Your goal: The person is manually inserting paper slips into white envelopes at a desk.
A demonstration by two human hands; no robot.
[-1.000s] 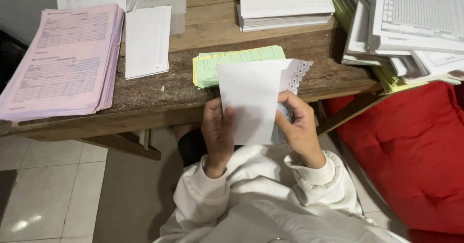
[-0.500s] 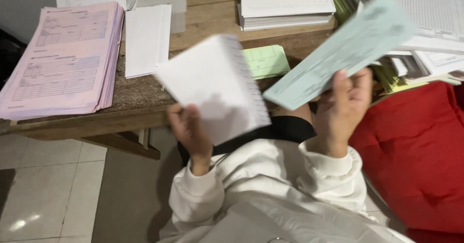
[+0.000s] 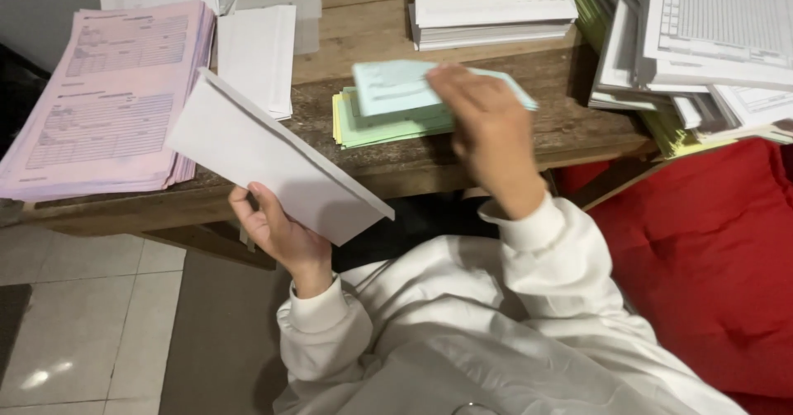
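Since half a second ago, right hand has carried the pale blue-green folded slip down from the air; fingers closed on the slip, it now sits over the small stack of green and yellow forms on the worn wooden table; left hand has lowered, gripping the white paper envelope at the table's front edge; the pink form stack lies left of the green stack, with white paper stacks behind it.
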